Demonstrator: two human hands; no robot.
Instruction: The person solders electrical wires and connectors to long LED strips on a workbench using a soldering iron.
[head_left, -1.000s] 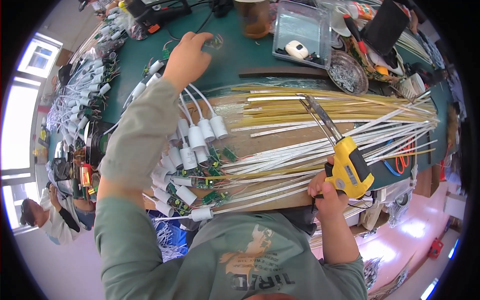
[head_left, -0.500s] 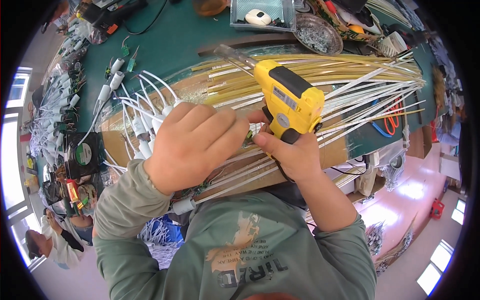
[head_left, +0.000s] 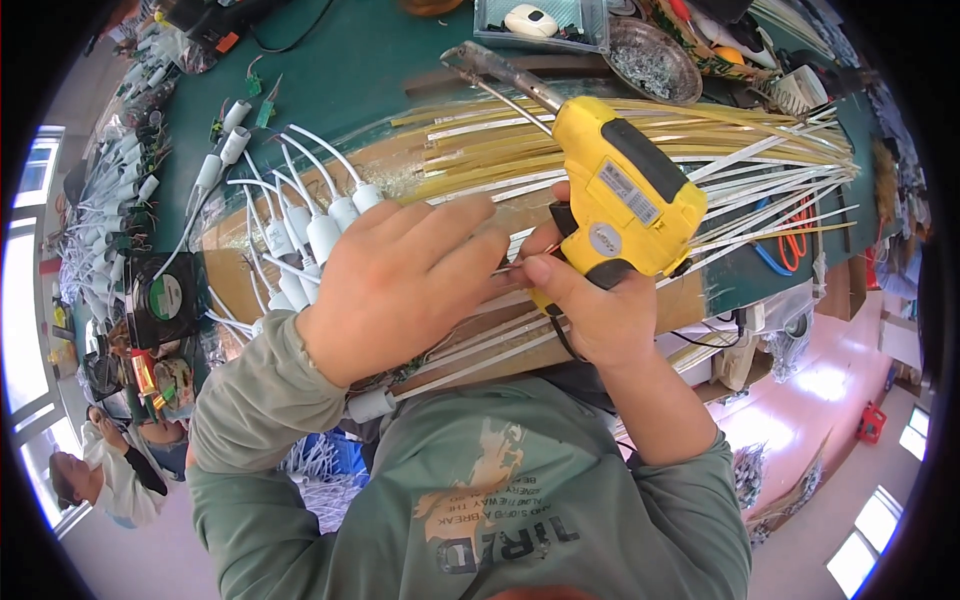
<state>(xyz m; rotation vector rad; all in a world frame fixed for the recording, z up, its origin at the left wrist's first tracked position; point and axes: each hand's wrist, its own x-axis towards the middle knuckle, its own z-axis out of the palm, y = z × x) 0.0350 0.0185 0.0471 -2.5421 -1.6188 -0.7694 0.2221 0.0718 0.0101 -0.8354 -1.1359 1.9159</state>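
A yellow and black soldering gun (head_left: 640, 180) is in my right hand (head_left: 605, 310), its metal tip and feed tube pointing to the far left. The thumb and index finger of that hand also pinch a thin wire (head_left: 516, 265). My left hand (head_left: 400, 285) is closed close beside it, fingertips at the other side of the wire. What else the left fingers hold is hidden behind the hand. White cylindrical lamp holders (head_left: 323, 238) with white cables stand just beyond the left hand. Another white cylinder (head_left: 371, 405) lies by my left forearm.
Long white and yellow strips (head_left: 760, 165) fan across a cardboard sheet (head_left: 225, 255) on the green table (head_left: 340, 90). A black fan (head_left: 163, 300) and heaped cabled parts (head_left: 95, 230) are at left. Behind lie a metal dish (head_left: 655, 62) and plastic tray (head_left: 565, 22). Someone sits far left.
My right hand and the soldering gun have shifted right, and the tip rose slightly. The left hand moved slightly right, its fingers less curled. A small green board between the hands is now out of sight.
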